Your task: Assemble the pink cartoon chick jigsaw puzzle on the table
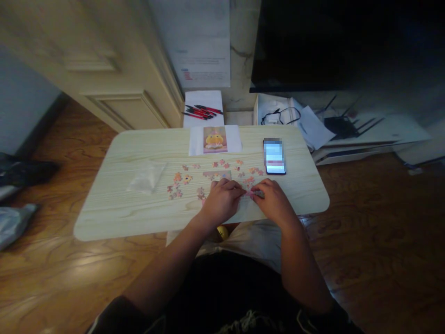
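Observation:
My right hand (274,200) pinches a small pink jigsaw puzzle piece (249,193) just above the table. Close to its left, my left hand (224,199) has its fingers bent and pressed together, their tips almost meeting that piece; whatever they grip is hidden. Behind my left knuckles lies a joined strip of puzzle (217,175), partly covered by the hand. Loose orange and pink puzzle pieces (177,176) are scattered to the left, and more pieces (256,171) lie beyond my right fingers. A printed picture (214,139) of a yellow figure rests at the table's far edge.
A lit phone (274,157) lies on the pale wooden table (114,195) at the right. To the left is a clear plastic bag (148,176). Red and black pens (202,112) rest on a white surface behind. A router (342,126) and papers (314,127) occupy the cabinet.

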Demonstrator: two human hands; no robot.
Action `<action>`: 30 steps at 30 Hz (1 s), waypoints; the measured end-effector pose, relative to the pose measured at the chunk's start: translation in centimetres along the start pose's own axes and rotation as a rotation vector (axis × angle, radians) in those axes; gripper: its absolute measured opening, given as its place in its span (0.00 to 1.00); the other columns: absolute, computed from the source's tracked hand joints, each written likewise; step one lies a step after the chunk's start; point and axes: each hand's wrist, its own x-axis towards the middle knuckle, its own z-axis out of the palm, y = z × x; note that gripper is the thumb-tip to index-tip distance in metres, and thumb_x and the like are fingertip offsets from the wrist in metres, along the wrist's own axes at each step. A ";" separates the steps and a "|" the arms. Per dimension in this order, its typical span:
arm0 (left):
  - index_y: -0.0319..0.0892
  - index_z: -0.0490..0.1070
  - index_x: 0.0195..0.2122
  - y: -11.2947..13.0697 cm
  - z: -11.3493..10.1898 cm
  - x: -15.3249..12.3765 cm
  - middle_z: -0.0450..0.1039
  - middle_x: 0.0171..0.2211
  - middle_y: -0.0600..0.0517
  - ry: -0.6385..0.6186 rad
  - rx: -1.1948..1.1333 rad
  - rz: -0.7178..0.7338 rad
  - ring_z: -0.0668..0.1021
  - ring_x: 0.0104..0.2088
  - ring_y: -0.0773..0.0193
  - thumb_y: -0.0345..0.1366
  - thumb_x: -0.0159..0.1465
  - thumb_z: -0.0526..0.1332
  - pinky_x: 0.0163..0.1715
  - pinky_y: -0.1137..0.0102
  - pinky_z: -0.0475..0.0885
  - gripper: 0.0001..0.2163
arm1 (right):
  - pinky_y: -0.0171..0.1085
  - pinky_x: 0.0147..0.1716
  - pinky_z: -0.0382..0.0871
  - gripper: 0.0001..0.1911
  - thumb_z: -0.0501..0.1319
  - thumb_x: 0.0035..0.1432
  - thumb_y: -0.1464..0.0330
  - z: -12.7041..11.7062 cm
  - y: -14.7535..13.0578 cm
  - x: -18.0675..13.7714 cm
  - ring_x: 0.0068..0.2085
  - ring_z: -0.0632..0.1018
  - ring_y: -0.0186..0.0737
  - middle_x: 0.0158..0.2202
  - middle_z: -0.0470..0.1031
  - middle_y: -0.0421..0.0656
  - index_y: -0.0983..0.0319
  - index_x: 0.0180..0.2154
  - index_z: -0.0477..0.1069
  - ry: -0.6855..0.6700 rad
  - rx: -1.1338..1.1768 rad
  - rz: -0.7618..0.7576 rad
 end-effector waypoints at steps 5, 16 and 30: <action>0.50 0.82 0.49 -0.1 0.3 -0.3 0.80 0.49 0.47 -0.028 0.014 0.051 0.74 0.48 0.51 0.30 0.66 0.61 0.45 0.54 0.65 0.15 | 0.45 0.52 0.70 0.05 0.66 0.64 0.69 0.0 -0.3 0.2 0.48 0.75 0.47 0.42 0.76 0.46 0.57 0.42 0.80 -0.008 0.006 -0.006; 0.53 0.82 0.49 -0.7 0.3 -0.1 0.81 0.50 0.51 -0.078 0.014 0.043 0.73 0.49 0.52 0.31 0.68 0.61 0.45 0.54 0.63 0.14 | 0.42 0.48 0.68 0.02 0.68 0.60 0.71 0.7 -0.6 1.0 0.44 0.76 0.45 0.39 0.78 0.44 0.59 0.36 0.80 0.009 -0.034 0.060; 0.47 0.80 0.45 -2.0 -2.2 -1.3 0.80 0.47 0.49 0.130 -0.026 -0.070 0.77 0.48 0.55 0.34 0.70 0.59 0.47 0.58 0.67 0.09 | 0.43 0.48 0.70 0.06 0.65 0.63 0.72 -0.6 1.2 0.4 0.45 0.76 0.45 0.41 0.78 0.45 0.58 0.40 0.81 0.051 0.039 0.048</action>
